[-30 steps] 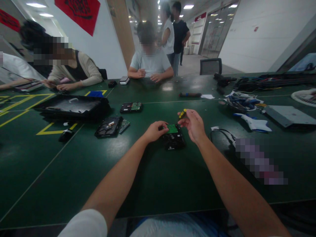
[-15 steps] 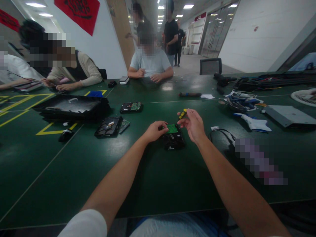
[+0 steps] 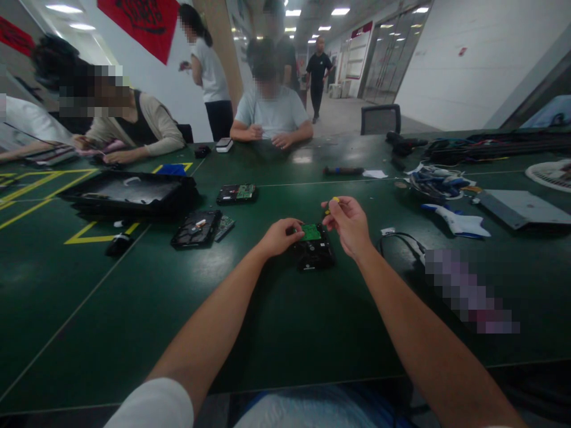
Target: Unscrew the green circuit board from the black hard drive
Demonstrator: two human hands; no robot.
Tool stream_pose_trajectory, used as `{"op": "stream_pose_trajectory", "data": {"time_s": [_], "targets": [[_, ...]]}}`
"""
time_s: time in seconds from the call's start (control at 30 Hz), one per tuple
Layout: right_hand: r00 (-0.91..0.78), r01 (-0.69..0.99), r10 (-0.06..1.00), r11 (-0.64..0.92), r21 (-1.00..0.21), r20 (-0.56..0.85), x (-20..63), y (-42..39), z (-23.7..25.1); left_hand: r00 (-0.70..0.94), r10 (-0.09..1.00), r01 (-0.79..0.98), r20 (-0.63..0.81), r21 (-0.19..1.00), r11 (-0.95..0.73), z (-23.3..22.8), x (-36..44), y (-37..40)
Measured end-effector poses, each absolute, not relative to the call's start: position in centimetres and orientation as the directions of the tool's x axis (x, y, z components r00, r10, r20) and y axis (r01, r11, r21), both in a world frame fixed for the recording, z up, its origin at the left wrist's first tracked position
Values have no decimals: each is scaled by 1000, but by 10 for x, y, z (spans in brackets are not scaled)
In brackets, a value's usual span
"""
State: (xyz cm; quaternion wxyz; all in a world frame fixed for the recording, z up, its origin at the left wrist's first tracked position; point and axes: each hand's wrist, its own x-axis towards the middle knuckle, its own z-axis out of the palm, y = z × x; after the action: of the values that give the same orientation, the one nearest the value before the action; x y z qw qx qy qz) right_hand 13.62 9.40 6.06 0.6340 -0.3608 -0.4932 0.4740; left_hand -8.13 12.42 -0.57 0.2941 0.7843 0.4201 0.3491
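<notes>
Though dark-cased, hard drive [image 3: 314, 252] w/ green PCB [image 3: 311, 232]

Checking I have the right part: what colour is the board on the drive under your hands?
Green, on a black drive; the board shows best in the head view.

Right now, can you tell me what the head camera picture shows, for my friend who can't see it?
A person's left hand steadies a black hard drive with a green circuit board on a dark green table, while the right hand holds a small yellow-handled screwdriver over it. Other people sit across the table.
</notes>
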Motion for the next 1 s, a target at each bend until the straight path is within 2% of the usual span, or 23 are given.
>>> {"op": "stream_pose_trajectory", "data": {"time_s": [0.2,0.33,0.47,0.63,0.8,0.9,1.0], "targets": [[39,-136,909,415,-899,414,137,96,53,400,860,456,317,745,-486,-8,-82,125],[45,-83,891,453,-888,451,138,93,51,393,866,451,311,755,-476,-8,-81,125],[75,73,866,489,-869,494,140,89,51,391,870,455,300,759,-467,-7,-80,125],[45,374,785,560,-739,618,146,86,52,397,859,445,322,751,-487,-8,-81,125],[0,553,682,609,-569,731,148,91,47,396,862,462,317,743,-485,-7,-81,124],[-25,610,641,618,-496,767,148,95,44,396,866,465,304,748,-475,-6,-81,124],[-30,594,646,625,-505,763,148,98,41,397,867,457,303,754,-472,-5,-81,123]]}}
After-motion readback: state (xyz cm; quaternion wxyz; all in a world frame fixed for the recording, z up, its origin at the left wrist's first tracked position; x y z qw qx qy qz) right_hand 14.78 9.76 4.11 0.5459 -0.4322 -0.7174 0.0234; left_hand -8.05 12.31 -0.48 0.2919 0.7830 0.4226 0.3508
